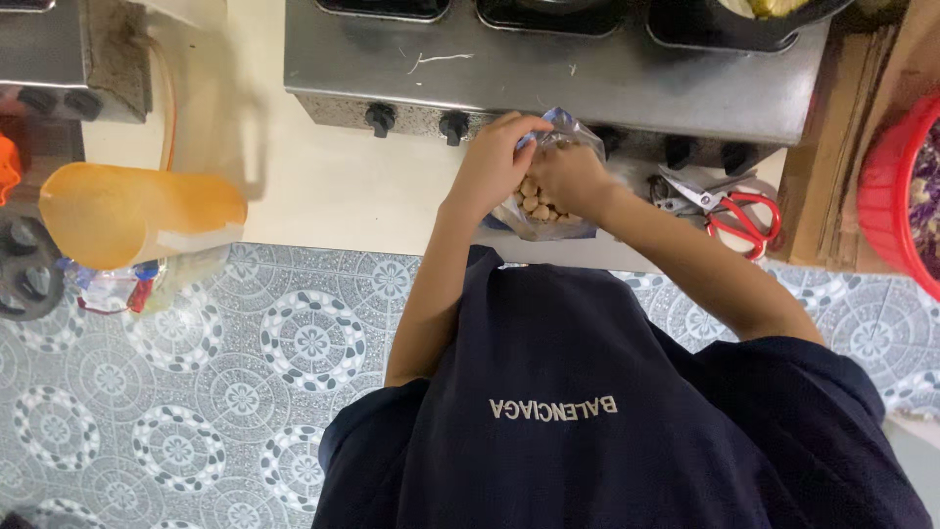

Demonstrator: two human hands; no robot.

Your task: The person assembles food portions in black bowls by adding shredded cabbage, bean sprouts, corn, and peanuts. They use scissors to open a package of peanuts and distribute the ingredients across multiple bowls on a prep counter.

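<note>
Both hands grip the clear plastic bag of pale nuts [543, 211] at its mouth: left hand [494, 162] pinching the top edge, right hand [571, 176] closed beside it. Keep the bag upright. Scissors [729, 208] lie right of the right hand.

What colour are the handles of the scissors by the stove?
Red. The scissors lie on the counter beside the right hand, seen in the head view.
</note>
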